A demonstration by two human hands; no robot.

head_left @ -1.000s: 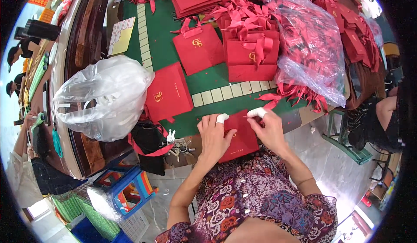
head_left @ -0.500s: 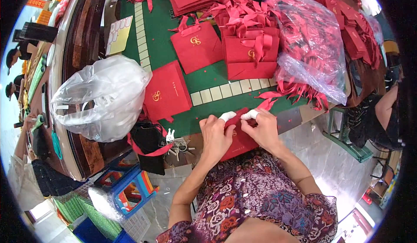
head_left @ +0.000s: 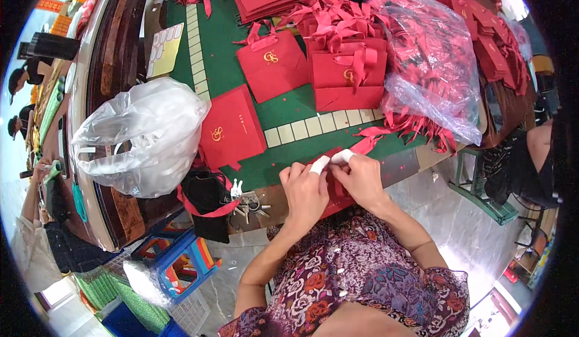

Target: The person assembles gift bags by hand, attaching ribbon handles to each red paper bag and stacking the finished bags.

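A red paper bag (head_left: 341, 204) rests at the table's near edge, against my lap, mostly covered by my hands. My left hand (head_left: 306, 191) is closed, its fingers pinched at the upper part of this bag. Beside it my right hand (head_left: 359, 179) also grips the upper part, and the fingertips of both hands almost meet. White wrapping covers one finger of each hand. What lies right between the fingertips is too small to make out. A loose red ribbon (head_left: 368, 143) lies just beyond my right hand.
Red bags with ribbon handles (head_left: 350, 75) are stacked on the green tabletop (head_left: 283, 111). A clear plastic bag full of red ribbons (head_left: 431, 59) lies at right, a white plastic bag (head_left: 145, 135) at left. Keys (head_left: 250, 207) and a black pouch (head_left: 205, 192) are near the edge.
My hands have turned slightly and drawn closer together over the red bag, now hiding more of its front. The other things on the table stay put.
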